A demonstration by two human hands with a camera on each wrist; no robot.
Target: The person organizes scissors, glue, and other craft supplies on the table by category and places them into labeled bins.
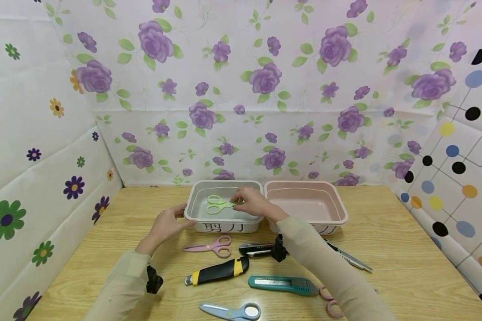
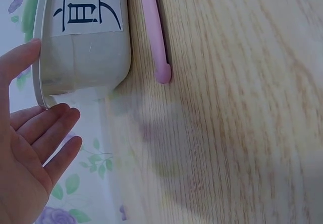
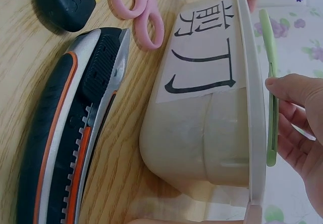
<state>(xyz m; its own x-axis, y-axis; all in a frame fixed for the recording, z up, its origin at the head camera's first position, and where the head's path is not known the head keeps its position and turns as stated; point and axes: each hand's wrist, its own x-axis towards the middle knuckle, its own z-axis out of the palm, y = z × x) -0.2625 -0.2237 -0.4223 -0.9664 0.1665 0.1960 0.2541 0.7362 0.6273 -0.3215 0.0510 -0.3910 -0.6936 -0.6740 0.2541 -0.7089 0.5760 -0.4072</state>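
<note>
Right hand (image 1: 251,201) pinching green scissors (image 1: 214,208); left hand (image 1: 165,226) spread against grey bin (image 1: 249,227); wood-grain table (image 1: 389,236), floral backdrop (image 1: 241,89).

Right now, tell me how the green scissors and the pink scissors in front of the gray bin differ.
The right hand pinches the green scissors; the pink scissors lie on the table. In the head view, the green scissors' loops point left, the pink scissors' loops right. Both have two finger loops.

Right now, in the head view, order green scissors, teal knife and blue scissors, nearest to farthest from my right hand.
1. Green scissors: in your right hand, over the grey bin.
2. Teal knife: on the table, toward you.
3. Blue scissors: nearer you, slightly left.
</note>
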